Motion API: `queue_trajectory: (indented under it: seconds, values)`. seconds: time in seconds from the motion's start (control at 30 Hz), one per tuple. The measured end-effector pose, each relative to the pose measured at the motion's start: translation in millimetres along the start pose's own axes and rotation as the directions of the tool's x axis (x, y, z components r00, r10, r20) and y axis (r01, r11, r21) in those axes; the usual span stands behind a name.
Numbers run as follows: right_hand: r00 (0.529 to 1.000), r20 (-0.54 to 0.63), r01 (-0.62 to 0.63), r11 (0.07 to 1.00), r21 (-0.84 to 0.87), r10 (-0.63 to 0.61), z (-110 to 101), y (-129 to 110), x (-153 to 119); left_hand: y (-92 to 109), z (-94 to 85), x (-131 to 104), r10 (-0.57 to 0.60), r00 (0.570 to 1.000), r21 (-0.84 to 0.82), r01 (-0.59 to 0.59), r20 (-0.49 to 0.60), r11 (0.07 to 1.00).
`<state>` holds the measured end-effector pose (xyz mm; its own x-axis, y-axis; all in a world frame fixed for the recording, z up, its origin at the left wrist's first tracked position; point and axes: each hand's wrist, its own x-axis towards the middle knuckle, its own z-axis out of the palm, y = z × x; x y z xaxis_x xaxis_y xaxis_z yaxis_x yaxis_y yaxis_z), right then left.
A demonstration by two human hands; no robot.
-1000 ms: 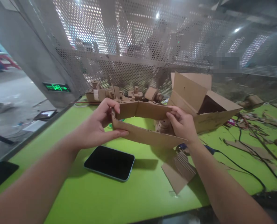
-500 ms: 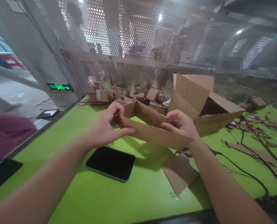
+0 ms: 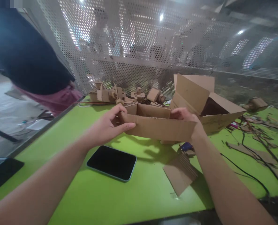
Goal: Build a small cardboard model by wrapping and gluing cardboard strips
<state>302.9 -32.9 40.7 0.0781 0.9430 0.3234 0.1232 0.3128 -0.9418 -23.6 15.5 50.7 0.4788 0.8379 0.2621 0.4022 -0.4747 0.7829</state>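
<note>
A folded cardboard strip (image 3: 159, 128), bent into a box-like frame, is held up over the green table (image 3: 101, 197). My left hand (image 3: 113, 125) pinches its left corner, thumb on the near wall and fingers behind. At the right end my right hand (image 3: 185, 117) grips it, with fingers reaching behind the near wall and partly hidden. Below the frame lies a dark-screened tablet or phone (image 3: 112, 163). Under my right wrist sit a blue tool (image 3: 186, 146), partly covered, and a loose cardboard piece (image 3: 179, 172) with a ribbed part.
An open cardboard box (image 3: 218, 123) stands at the back right. Small cardboard models (image 3: 103, 93) line the perforated metal screen (image 3: 139, 62). Cables (image 3: 246, 175) and cardboard scraps (image 3: 253, 150) cover the right side. A person in dark clothing (image 3: 33, 56) is at the left.
The cardboard's right side has swung round so the frame looks more closed and its near wall faces me. My right hand shifted slightly right. A person has come into view at the left.
</note>
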Motion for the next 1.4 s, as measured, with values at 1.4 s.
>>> queue_trajectory:
  seconds: [1.4]
  values:
    - [0.553, 0.473, 0.809, 0.306, -0.502, -0.686, 57, -20, -47, 27, 40.3, -23, 0.523, 0.84, 0.195, -0.543, 0.144, 0.817]
